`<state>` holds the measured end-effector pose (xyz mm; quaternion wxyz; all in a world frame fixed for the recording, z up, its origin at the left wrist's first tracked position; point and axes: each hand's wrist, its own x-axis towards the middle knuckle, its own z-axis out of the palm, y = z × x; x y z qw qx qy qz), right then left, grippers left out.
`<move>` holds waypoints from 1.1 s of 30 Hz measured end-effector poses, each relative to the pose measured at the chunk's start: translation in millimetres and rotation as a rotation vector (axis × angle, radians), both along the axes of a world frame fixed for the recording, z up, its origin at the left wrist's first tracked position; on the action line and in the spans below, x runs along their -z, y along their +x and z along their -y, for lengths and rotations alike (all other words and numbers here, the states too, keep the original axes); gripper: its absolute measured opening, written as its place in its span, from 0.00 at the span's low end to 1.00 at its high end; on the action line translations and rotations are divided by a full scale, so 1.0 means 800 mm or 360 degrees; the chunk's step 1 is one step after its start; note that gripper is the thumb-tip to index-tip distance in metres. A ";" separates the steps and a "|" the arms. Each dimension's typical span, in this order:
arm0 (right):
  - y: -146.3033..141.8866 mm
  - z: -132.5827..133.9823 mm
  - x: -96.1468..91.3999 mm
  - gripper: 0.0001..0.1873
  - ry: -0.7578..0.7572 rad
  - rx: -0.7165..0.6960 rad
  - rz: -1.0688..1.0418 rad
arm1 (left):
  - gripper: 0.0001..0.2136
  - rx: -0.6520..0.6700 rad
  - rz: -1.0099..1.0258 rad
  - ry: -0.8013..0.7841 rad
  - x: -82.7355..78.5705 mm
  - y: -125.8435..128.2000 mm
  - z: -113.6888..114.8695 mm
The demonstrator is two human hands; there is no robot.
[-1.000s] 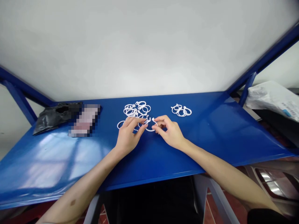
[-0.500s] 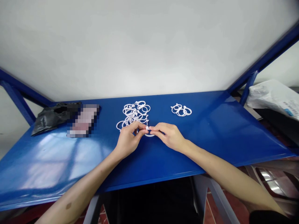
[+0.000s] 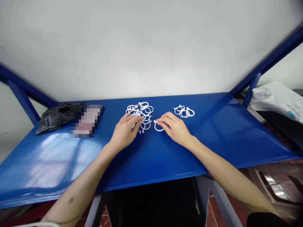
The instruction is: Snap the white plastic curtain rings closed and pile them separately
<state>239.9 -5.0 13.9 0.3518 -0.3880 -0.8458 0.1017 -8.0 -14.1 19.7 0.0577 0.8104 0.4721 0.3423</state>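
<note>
My right hand [image 3: 175, 126] pinches a white curtain ring [image 3: 159, 130] by its small-knobbed upper edge, between thumb and fingertips; the ring's loop hangs just over or on the blue tabletop. To the left, my left hand [image 3: 125, 127] is over the near side of a loose pile of white curtain rings [image 3: 146, 109]. Its thumb and fingertips are drawn together, and whether anything is between them is hidden. The hand covers part of the pile. Farther right and back lies a smaller cluster of several similar rings [image 3: 184, 112], apart from both hands.
A black plastic bag [image 3: 55, 118] and a blurred-out flat rectangular object [image 3: 87, 121] lie on the left of the blue table [image 3: 156, 167]. A white plastic package [image 3: 279, 97] stands beyond the right end. Blue frame bars [image 3: 252, 90] rise at both sides, with a pale wall behind.
Both hands were together on one ring; now they are apart. The right hand has moved slightly right and back with the ring, while the left has let go of it and moved left to the pile.
</note>
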 end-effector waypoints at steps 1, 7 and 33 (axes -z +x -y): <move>0.007 -0.005 -0.001 0.13 0.0009 0.0116 0.0068 | 0.10 -0.0056 -0.0047 0.0048 0.000 -0.007 -0.004; 0.057 -0.036 -0.002 0.14 0.0033 0.0867 0.0493 | 0.14 0.0161 -0.0348 -0.0001 -0.004 -0.024 -0.007; -0.015 0.021 0.002 0.11 -0.0313 -0.0279 -0.0126 | 0.14 0.0248 0.0659 -0.0920 -0.010 0.006 0.016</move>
